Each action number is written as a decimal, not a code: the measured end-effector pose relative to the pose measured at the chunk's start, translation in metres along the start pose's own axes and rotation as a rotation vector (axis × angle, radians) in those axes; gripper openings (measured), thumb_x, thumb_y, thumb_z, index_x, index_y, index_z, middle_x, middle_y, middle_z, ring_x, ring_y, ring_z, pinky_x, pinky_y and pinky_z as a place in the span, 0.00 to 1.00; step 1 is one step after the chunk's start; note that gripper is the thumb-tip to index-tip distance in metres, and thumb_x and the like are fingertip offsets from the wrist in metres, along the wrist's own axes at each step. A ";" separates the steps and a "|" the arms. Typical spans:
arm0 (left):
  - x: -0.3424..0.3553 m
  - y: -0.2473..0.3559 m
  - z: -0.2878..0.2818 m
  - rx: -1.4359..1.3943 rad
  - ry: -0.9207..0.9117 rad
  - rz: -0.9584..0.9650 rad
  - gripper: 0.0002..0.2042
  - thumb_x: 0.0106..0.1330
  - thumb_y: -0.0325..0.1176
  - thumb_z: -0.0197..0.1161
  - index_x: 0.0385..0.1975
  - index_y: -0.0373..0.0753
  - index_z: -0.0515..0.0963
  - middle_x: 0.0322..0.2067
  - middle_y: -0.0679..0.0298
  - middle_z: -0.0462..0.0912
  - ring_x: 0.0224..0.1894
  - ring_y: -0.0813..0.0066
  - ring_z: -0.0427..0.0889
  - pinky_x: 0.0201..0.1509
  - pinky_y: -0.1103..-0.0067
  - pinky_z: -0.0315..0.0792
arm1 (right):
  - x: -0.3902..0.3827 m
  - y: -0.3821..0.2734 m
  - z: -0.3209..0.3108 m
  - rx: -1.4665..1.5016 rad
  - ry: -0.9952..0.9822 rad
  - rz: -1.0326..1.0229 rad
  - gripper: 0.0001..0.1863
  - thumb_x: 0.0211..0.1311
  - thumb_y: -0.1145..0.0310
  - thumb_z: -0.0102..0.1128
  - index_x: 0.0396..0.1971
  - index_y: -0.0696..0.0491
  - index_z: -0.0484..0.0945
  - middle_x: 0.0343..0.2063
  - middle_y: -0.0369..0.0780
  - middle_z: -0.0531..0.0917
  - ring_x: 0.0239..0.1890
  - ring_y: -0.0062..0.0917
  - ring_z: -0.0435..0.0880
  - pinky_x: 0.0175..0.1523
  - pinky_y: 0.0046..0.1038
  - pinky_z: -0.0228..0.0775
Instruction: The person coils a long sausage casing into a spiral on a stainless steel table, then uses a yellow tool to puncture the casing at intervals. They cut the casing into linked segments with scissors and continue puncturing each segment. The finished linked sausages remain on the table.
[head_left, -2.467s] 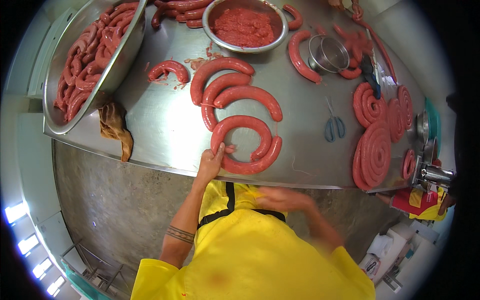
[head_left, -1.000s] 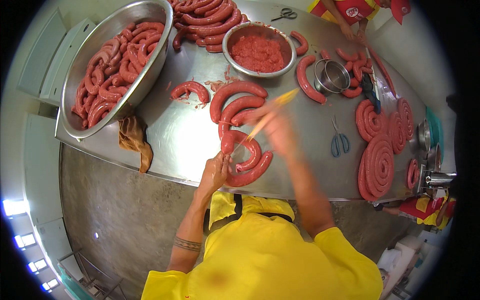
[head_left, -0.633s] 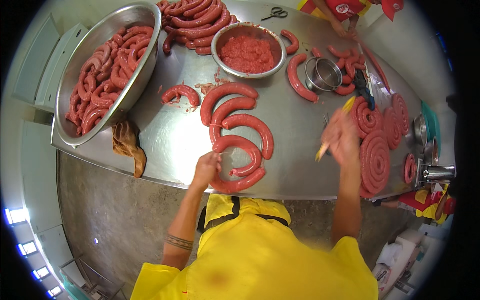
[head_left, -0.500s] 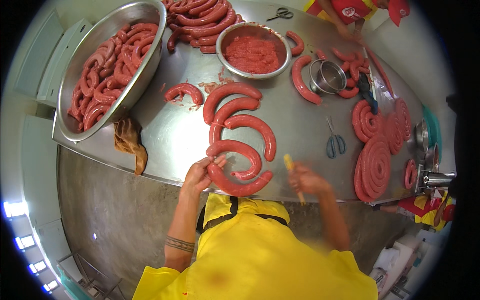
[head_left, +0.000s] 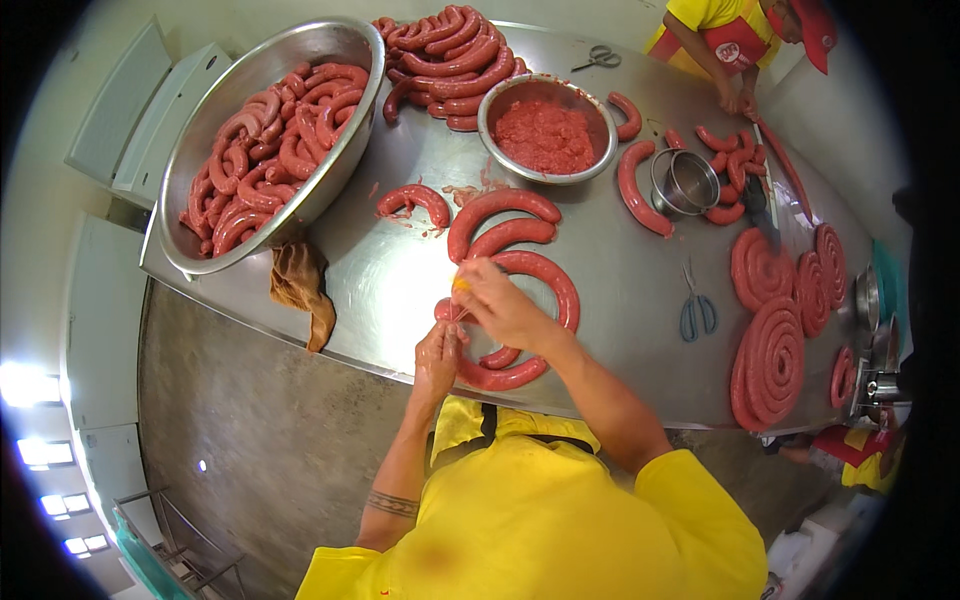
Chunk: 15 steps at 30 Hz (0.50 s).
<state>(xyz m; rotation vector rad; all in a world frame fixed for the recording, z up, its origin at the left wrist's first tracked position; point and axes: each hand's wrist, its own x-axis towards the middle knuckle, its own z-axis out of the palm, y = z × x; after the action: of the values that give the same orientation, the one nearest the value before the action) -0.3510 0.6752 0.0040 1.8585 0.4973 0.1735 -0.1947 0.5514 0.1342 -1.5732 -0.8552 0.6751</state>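
Observation:
My left hand [head_left: 438,355] is closed at the near edge of the steel table, pinching the end of a raw red sausage [head_left: 515,377] that curves to its right. Just above it, my right hand [head_left: 510,305] is closed round a yellow stick [head_left: 461,284], mostly hidden by the fingers. Thin string [head_left: 459,314] shows between the two hands. My right hand partly covers another curved sausage [head_left: 566,290]. Farther off lie two more curved sausages [head_left: 505,208], and a short one [head_left: 415,200] rests to the left among meat scraps.
A big steel basin [head_left: 170,215] of sausages stands left, a brown cloth [head_left: 300,285] beside it. Beyond are piled sausages [head_left: 455,60] and a bowl [head_left: 490,140] of minced meat. Scissors [head_left: 697,312], a steel pot [head_left: 684,182] and sausage coils [head_left: 768,365] lie right. A co-worker [head_left: 725,45] handles casing.
My right hand has swung left from beside the sausages to just above my left hand, bringing the yellow stick along. The whole view has shifted slightly.

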 end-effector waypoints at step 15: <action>0.019 -0.023 -0.002 -0.735 -0.009 -0.684 0.08 0.75 0.28 0.50 0.34 0.35 0.75 0.34 0.56 0.84 0.32 0.63 0.86 0.36 0.68 0.80 | -0.168 0.074 -0.120 0.828 0.283 0.613 0.08 0.76 0.60 0.53 0.43 0.47 0.67 0.22 0.29 0.69 0.21 0.16 0.66 0.29 0.21 0.63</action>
<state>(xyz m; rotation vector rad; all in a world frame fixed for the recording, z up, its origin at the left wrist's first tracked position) -0.3400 0.6912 -0.0189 0.9098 0.8925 -0.1080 -0.1812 0.3410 0.0764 -1.0949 0.1619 1.0370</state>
